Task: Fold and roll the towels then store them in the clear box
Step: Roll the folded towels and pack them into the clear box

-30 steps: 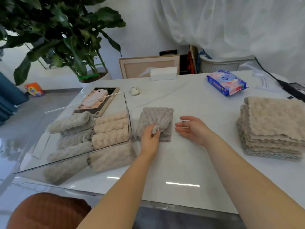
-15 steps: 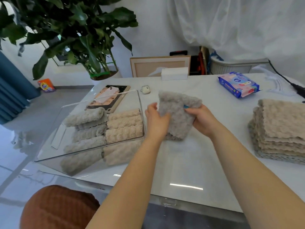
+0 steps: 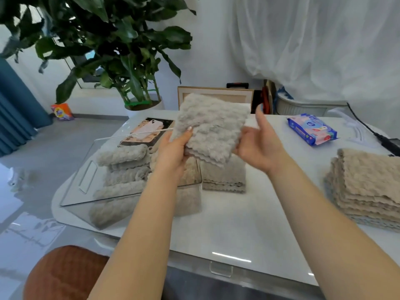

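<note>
My left hand [image 3: 173,152] grips a folded grey towel [image 3: 212,126] by its lower left corner, thumb on the front, and holds it up above the table. My right hand [image 3: 259,146] is beside the towel's right edge with straight fingers, palm towards it. Below them, another folded grey towel [image 3: 225,178] lies flat on the table. The clear box [image 3: 86,176] stands to the left and holds several rolled towels [image 3: 121,154]. A stack of flat beige towels [image 3: 368,182] sits at the right.
A blue and pink wipes pack [image 3: 311,128] lies at the back right, near a black cable [image 3: 387,141]. Behind the box are a phone case pack [image 3: 147,128] and a large potted plant [image 3: 121,50]. An orange chair [image 3: 65,273] stands at the table's near left edge.
The folded towel was lying on the table under my left hand. Both hands lifted it, and now my left hand holds it high while my right hand has let go.
</note>
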Demonstrator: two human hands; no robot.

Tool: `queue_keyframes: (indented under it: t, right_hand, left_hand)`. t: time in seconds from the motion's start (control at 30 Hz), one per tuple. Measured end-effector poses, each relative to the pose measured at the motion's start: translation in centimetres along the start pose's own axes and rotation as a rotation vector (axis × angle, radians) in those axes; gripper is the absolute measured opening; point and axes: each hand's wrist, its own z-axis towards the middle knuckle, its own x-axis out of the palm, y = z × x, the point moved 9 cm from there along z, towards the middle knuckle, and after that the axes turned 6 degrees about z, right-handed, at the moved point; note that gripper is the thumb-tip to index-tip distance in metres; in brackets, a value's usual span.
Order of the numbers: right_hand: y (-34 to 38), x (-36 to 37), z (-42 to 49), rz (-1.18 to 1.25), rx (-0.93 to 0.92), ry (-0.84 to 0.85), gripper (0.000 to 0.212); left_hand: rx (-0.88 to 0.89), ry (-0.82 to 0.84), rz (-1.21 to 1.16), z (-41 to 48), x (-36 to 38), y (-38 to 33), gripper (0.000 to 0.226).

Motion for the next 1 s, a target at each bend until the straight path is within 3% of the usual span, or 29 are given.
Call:
queue_keyframes:
  t: [0.07,0.13,0.17,0.3,0.37,0.43,0.5,0.6,0.7,0.8,0.9,0.97,1.0]
  right_hand:
    - [-3.3,0.6,0.9,-0.220,0.072,-0.009,0.068]
    - [-4.7,1.9,1.9,-0.425,0.039,-0.001,0.039]
    - [-4.7,2.3,2.3,-0.445,0.010,-0.024,0.034]
    - [-5.5,3.9,4.5,-0.505,0.055,0.012,0.045]
    - [-6.3,5.2,5.7,-0.542,0.086,0.071,0.054]
    - [-7.2,7.9,6.9,-0.495,0.072,0.116,0.048]
    - [-8.3,10.4,8.2,-0.373,0.064,0.159,0.045]
    - [-10.8,12.5,11.1,-0.122,0.090,0.192,0.045]
    - [-13.9,13.0,13.6,-0.041,0.174,0.163,0.036]
    - [-16.3,12.6,16.4,-0.174,0.245,0.084,0.036]
    - [-18.2,11.4,18.4,-0.411,0.306,-0.062,0.022]
    - [-19.9,10.8,18.9,-0.645,0.388,-0.043,0.008]
    - [-20.9,10.4,18.9,-0.731,0.441,-0.016,0.011]
  left_hand:
    - [-0.012,-0.014,0.050,0.3,-1.9,-0.4,0.019]
    - [-0.063,0.081,0.079,0.2,-3.4,-0.5,0.028]
    - [-0.094,0.152,0.079,0.1,-4.1,-0.4,0.032]
    - [-0.247,0.321,-0.050,0.0,-7.8,-0.9,0.048]
    - [-0.271,0.337,0.133,0.7,-9.8,-1.4,0.042]
    - [-0.223,0.341,0.309,2.0,-12.1,-2.9,0.030]
    - [-0.091,0.303,0.330,3.3,-14.2,-5.5,0.021]
    - [0.069,0.200,0.350,5.4,-17.8,-8.4,0.026]
    - [0.080,0.172,0.565,7.6,-20.9,-8.2,0.026]
    - [-0.004,0.087,0.834,10.1,-23.3,-7.2,0.028]
    - [-0.150,-0.040,0.803,12.1,-24.4,-5.6,0.027]
    - [-0.241,0.037,0.945,12.9,-24.1,-4.4,0.022]
    - [-0.272,0.125,1.135,13.1,-23.8,-3.8,0.023]
